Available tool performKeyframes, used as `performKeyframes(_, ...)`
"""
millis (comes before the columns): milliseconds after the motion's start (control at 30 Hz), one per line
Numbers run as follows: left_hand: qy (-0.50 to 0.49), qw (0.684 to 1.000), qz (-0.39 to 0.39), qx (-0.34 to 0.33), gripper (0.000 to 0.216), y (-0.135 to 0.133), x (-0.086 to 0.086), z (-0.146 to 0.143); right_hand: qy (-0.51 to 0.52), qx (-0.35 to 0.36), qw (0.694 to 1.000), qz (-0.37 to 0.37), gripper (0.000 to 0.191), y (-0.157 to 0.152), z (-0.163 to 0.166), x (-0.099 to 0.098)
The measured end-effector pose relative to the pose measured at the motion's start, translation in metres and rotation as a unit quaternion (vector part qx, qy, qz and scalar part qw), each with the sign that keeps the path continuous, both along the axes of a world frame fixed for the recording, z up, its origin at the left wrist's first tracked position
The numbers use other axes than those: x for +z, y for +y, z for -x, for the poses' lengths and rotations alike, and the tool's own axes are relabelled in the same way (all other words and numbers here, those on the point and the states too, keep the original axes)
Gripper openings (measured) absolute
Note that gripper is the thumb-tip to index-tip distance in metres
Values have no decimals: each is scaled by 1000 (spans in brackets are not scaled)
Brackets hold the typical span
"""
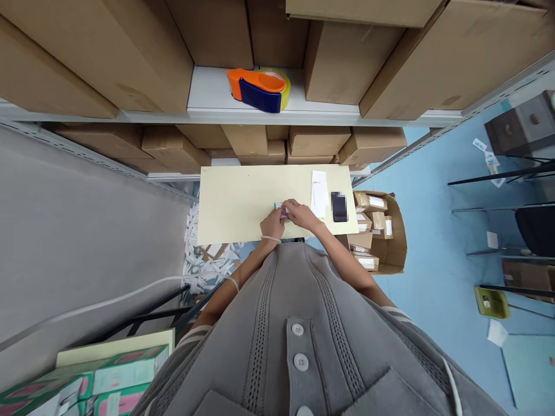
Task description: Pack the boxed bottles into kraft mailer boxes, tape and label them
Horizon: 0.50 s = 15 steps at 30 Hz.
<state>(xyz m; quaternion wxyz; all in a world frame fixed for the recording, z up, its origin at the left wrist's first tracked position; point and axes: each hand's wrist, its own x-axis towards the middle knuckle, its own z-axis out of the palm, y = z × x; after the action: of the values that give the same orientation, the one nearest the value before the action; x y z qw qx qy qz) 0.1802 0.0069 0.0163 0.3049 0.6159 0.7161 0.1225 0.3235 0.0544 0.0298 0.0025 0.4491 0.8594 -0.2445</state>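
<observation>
Close together over the pale yellow tabletop [243,202], my left hand [273,223] and my right hand [298,212] have their fingers curled onto one small, flat white piece with a teal edge [277,205]. The fingers cover most of it, so its exact kind does not show. A white band circles my left wrist. To the right of my hands lie a white paper sheet [319,193] and a dark, partly blurred flat object [339,207].
Cardboard boxes [333,63] fill the shelves ahead, with an orange and blue tape dispenser [260,89] between them. At the right stands an open carton [392,242] of small parcels. Paper scraps [208,263] lie low left; green and pink boxes [125,370] are stacked behind.
</observation>
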Motion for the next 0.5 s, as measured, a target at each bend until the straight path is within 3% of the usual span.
performKeyframes(300, -6, 996, -7, -84, 7, 7, -2, 9, -2, -11, 1000, -3, 27, -8, -1, 0)
performKeyframes(500, -34, 995, -18, -89, 6, 5, -10, 13, -6, -32, 999, -8, 29, -12, 1, 0)
